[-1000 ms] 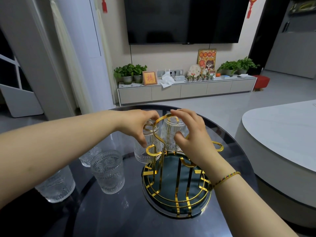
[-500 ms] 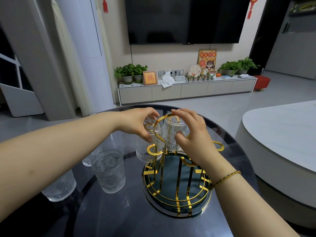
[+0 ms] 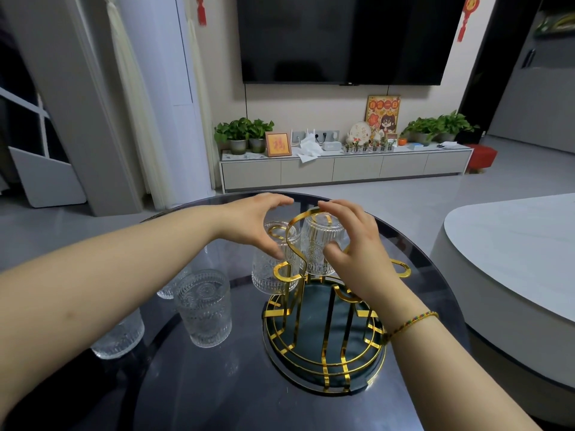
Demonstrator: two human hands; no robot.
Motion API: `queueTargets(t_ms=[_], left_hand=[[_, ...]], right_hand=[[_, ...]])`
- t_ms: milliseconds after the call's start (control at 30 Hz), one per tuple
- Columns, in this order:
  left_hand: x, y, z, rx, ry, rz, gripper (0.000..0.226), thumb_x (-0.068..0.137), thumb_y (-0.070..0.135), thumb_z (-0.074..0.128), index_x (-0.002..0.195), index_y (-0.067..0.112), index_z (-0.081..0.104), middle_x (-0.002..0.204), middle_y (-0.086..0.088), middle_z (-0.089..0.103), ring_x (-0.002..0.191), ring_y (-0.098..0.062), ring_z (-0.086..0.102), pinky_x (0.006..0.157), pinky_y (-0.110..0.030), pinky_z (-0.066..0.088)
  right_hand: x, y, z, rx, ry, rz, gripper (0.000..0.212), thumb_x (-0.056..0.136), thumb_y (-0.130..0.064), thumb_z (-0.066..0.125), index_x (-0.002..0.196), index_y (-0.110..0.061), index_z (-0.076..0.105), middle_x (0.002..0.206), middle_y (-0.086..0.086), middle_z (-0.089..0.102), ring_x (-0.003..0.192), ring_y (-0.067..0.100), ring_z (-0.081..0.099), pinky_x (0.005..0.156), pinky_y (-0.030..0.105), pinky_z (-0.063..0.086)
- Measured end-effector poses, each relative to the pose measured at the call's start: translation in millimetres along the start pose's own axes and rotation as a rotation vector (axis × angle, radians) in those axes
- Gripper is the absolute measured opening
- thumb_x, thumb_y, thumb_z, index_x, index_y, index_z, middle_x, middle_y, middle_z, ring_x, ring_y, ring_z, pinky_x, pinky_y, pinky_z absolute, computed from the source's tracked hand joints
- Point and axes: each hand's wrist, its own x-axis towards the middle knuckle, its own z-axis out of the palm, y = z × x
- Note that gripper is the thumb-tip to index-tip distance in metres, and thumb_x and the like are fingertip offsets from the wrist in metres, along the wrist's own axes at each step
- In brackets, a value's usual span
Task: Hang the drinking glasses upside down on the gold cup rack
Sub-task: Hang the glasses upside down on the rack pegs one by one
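The gold cup rack, with a dark green round base, stands on the dark glass table. Two ribbed clear glasses hang upside down on its far pegs: the left hung glass and the right hung glass. My left hand arches over the left one with fingers spread and lifted off it. Over the right one my right hand is curved, fingers apart, thumb close beside the glass wall. Three more glasses stand upright to the left: a near glass, a second glass, and a third glass partly hidden.
Empty gold pegs stick out at the rack's right and front. A white rounded table stands to the right. Beyond the glass table's far edge lie open floor, a low TV cabinet and a wall-mounted screen.
Both hands were gripping the two hung glasses; now their fingers have opened and lifted off. The glasses stay on the pegs. The view has shifted slightly.
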Motion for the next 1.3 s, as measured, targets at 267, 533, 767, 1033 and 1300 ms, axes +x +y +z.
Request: queueTargets(t_ms=[267,533,767,1033,1300], left_hand=[[-84.2,-14.0,39.6,-0.011,0.714,0.017,0.024,0.072,0.013,0.07,0.095,0.01,0.064,0.105,-0.009,0.064,0.101,-0.022,0.055,0.089,-0.024,0.035],[-192.8,-68.6,137.1,-0.062,0.674,-0.234,0.011,0.069,0.01,0.072,0.079,0.006,0.068,0.089,-0.01,0.07,0.092,-0.019,0.06,0.084,-0.021,0.039],[-207.2,-94.9,165.0,0.007,0.541,-0.52,0.045,0.078,0.035,0.062,0.116,0.014,0.05,0.127,-0.004,0.052,0.121,-0.023,0.042,0.103,-0.034,0.032],[-207.4,-96.4,168.5,0.071,0.574,-0.499,0.037,0.074,0.03,0.068,0.103,0.007,0.061,0.114,-0.011,0.061,0.113,-0.029,0.051,0.099,-0.041,0.038],[-207.6,-93.3,165.5,0.111,0.581,-0.484,0.033,0.059,0.022,0.081,0.084,0.005,0.067,0.092,-0.013,0.07,0.091,-0.033,0.064,0.079,-0.046,0.052]], right_hand=[[-1.2,-11.6,-12.3,0.039,-0.063,0.046,0.054,0.079,-0.002,0.047,0.127,-0.024,0.037,0.141,0.001,0.032,0.128,0.011,0.022,0.112,0.037,0.019],[-43.8,-71.0,18.5,-0.05,0.24,-0.314,0.026,0.075,-0.005,0.049,0.099,-0.001,0.057,0.105,0.0,0.05,0.106,0.013,0.046,0.097,0.028,0.035],[-93.7,-73.7,107.1,0.204,-0.111,-0.086,0.021,0.071,-0.004,0.057,0.092,-0.004,0.059,0.086,0.011,0.063,0.077,0.006,0.053,0.073,0.004,0.038],[-95.6,-45.5,184.5,0.139,-0.21,0.467,0.097,0.065,-0.027,0.074,0.136,-0.008,0.009,0.147,0.012,0.021,0.136,0.023,0.016,0.112,0.032,0.016],[-71.7,-45.9,210.5,0.026,-0.108,0.558,0.095,0.054,-0.043,0.074,0.13,-0.013,0.026,0.136,0.012,0.041,0.128,0.027,0.033,0.105,0.044,0.032]])
